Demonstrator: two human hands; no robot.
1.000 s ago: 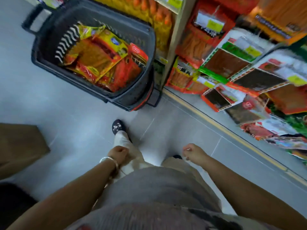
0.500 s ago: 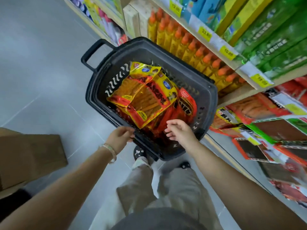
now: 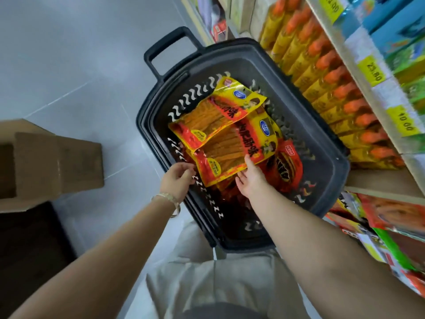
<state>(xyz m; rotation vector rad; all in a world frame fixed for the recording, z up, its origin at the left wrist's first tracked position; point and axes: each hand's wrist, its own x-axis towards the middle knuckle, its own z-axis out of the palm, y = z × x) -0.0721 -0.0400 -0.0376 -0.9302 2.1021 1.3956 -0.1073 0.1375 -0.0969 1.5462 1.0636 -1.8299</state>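
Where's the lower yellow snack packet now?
Head view, centre: the lower yellow packet lies in the black basket, partly under another yellow packet, its near edge pinched by the right hand.

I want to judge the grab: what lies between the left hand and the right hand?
In the head view, the bottom edge of the lower yellow packet lies between the left hand and the right hand, inside the basket.
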